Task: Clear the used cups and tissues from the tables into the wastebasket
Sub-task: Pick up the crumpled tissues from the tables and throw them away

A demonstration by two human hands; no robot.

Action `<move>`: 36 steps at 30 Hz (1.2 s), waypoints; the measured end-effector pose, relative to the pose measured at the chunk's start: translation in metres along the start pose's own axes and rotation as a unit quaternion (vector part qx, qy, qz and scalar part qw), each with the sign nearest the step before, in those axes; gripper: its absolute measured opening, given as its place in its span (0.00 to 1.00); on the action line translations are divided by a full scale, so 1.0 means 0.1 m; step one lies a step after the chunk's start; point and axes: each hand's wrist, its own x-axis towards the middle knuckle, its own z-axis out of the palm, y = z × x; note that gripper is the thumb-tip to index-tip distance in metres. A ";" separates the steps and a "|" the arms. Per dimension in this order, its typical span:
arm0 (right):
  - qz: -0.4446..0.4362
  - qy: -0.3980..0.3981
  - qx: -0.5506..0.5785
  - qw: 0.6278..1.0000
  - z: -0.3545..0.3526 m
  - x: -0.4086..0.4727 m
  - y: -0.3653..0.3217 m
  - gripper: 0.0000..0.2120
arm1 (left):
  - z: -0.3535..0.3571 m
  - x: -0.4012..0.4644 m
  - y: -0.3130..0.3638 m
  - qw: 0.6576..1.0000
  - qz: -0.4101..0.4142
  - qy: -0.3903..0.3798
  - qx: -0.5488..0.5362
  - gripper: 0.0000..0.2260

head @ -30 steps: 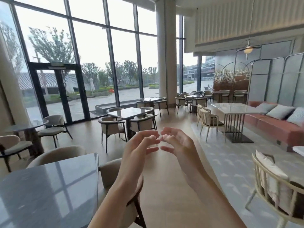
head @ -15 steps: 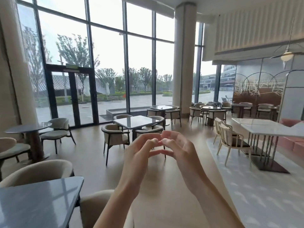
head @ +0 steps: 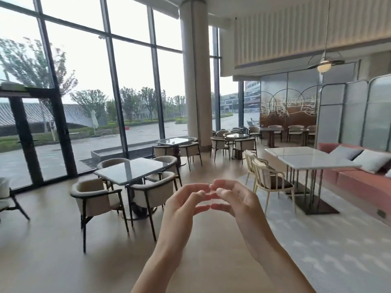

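Both hands are held up in front of the body over the wooden floor, fingertips meeting. The left hand and the right hand are loosely curved and nothing is held in either. No cup, tissue or wastebasket can be made out anywhere in view.

The nearest tabletop, dark and glossy with four cream armchairs round it, stands just beyond the hands to the left. A second dark tabletop lies farther back beside the white column. A white marble tabletop stands to the right, near the pink sofa with its grey cushions. Whether small litter lies on the far surfaces cannot be told at this distance.

The step in hand is judged to be the search: the room is being surveyed and no pickup has begun. Next, the tables should be approached and their surfaces checked closely, and the wastebasket must be located before anything is carried.
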 end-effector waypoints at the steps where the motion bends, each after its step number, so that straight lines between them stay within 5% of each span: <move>1: 0.005 0.002 0.000 1.000 -0.06 0.21 0.16 0.08 | 0.05 0.19 -0.16 1.000 -0.008 0.000 0.001 0.09; 12: 0.020 -0.046 0.017 0.999 -0.24 3.06 1.39 0.09 | 0.28 2.88 -1.53 0.999 -0.007 0.036 0.016 0.09; 24: 0.031 -0.077 -0.017 0.996 0.06 5.78 3.07 0.08 | -0.35 5.37 -3.25 0.985 -0.041 0.167 0.011 0.15; 36: 0.028 -0.009 -0.038 0.999 0.29 9.00 4.15 0.08 | -0.32 8.71 -4.49 0.995 -0.050 0.084 -0.004 0.11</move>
